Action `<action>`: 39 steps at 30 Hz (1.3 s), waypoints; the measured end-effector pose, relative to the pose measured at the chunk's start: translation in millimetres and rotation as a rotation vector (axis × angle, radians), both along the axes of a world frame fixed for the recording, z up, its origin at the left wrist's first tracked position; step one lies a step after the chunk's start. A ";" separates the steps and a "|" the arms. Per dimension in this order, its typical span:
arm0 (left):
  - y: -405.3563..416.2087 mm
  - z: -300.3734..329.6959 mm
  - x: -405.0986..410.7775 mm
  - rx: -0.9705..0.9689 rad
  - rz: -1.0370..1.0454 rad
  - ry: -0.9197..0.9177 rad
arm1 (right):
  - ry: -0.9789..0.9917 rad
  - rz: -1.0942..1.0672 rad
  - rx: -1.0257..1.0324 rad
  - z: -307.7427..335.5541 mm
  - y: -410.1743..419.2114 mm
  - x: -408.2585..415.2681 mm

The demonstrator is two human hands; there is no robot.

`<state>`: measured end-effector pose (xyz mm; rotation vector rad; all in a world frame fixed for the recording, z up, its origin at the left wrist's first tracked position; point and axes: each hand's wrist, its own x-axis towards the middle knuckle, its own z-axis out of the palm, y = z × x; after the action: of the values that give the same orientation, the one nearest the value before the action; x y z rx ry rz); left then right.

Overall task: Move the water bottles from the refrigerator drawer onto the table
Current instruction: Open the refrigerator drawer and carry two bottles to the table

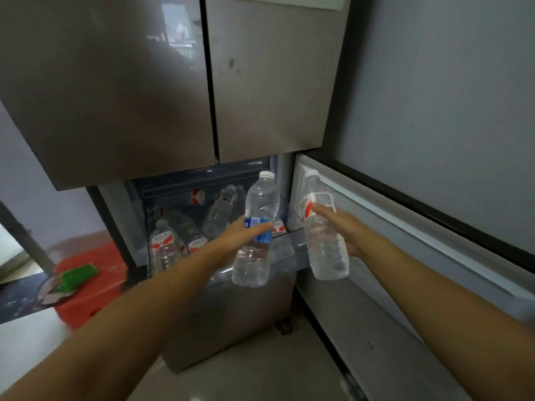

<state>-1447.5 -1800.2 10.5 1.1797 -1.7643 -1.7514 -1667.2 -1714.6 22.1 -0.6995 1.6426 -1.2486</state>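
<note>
Clear plastic bottles, one gripped in each hand, both upright.
My left hand [243, 235] wraps the blue-labelled bottle [256, 230], my right hand [344, 227] the red-labelled bottle [324, 227], over the drawer [278, 250].

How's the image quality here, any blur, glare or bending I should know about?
Head view: dim and soft overall; the bottles in the drawer are smeared, the red tub motion-blurred. The upper left door shows window glare. Wide-angle bending splays the fridge edges. The blue-label bottle and red-label bottle stay readable.
</note>
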 end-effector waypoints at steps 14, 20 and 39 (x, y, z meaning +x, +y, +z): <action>58.4 -66.5 -66.1 -0.186 -0.277 -0.206 | 0.626 -0.376 0.210 -82.1 119.6 4.6; 66.0 -87.9 -87.1 -0.236 -0.523 -0.262 | 0.638 -0.591 0.328 -108.2 176.9 30.1; 376.4 -98.8 -188.4 -0.474 -1.249 -0.174 | 0.527 -1.346 0.722 -116.3 530.1 116.7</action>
<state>-1635.9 -1423.7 -88.3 -0.0967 -3.1322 -1.5120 -1550.5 -1184.4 -94.2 0.7660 2.9452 -1.1267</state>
